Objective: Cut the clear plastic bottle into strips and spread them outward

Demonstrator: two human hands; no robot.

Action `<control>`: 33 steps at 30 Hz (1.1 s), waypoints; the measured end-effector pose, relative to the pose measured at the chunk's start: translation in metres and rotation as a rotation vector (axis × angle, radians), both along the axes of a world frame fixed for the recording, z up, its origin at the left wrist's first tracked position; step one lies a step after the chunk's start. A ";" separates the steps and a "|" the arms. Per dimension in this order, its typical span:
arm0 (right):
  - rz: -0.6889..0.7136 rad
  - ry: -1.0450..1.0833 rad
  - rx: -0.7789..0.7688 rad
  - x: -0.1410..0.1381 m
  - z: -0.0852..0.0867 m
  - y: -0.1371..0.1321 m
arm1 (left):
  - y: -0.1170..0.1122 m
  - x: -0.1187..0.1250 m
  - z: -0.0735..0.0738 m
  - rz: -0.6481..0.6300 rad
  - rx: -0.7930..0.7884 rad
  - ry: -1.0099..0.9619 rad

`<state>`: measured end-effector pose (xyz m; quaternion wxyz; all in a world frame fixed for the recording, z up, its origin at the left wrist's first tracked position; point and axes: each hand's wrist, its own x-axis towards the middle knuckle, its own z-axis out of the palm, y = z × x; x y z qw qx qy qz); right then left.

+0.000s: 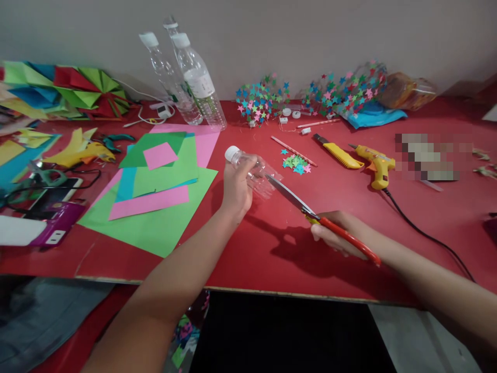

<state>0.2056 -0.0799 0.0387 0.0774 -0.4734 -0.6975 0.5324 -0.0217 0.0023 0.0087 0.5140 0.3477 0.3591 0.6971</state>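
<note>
My left hand (237, 187) is wrapped round a clear plastic bottle piece (261, 173) with a white cap, held tilted above the red table. The capped end points up and left, and its other end faces right. In my right hand (337, 233) is a pair of scissors (301, 202) with red handles. Their blades point up and left, with the tips at the bottle piece; whether they cut into the plastic I cannot make out. My right fingers are partly hidden behind the handles.
Coloured paper sheets (166, 223) lie to the left, with plastic bottles (200, 83) standing behind. Paper stars (297, 163), a yellow utility knife (337, 151) and a yellow glue gun (375, 163) with a trailing cord are on the right. Star-covered decorations (262, 101) stand near the wall.
</note>
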 end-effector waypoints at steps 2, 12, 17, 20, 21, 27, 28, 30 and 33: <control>0.022 0.006 -0.011 0.001 0.004 0.000 | -0.001 0.001 0.000 0.004 0.009 0.026; -0.087 -0.058 -0.081 -0.004 0.004 0.000 | -0.001 0.002 0.000 0.011 -0.051 0.009; -0.086 -0.037 -0.042 -0.001 -0.004 0.001 | 0.001 0.003 -0.001 0.011 -0.027 0.012; -0.024 -0.026 0.005 0.000 -0.001 0.000 | -0.001 0.004 -0.001 0.022 -0.027 0.027; -0.017 -0.026 0.014 0.000 0.001 0.000 | -0.002 0.005 -0.001 0.022 -0.028 0.030; -0.044 -0.029 0.012 -0.002 0.002 0.000 | -0.005 0.007 0.000 0.003 -0.032 0.020; -0.056 -0.034 0.008 -0.001 0.000 0.000 | -0.005 0.007 -0.001 0.003 -0.035 0.021; -0.078 -0.041 0.005 -0.001 -0.007 0.001 | -0.004 0.006 -0.001 0.003 -0.040 0.026; -0.101 -0.050 -0.009 -0.001 -0.014 0.001 | -0.003 0.006 -0.002 0.007 -0.042 0.026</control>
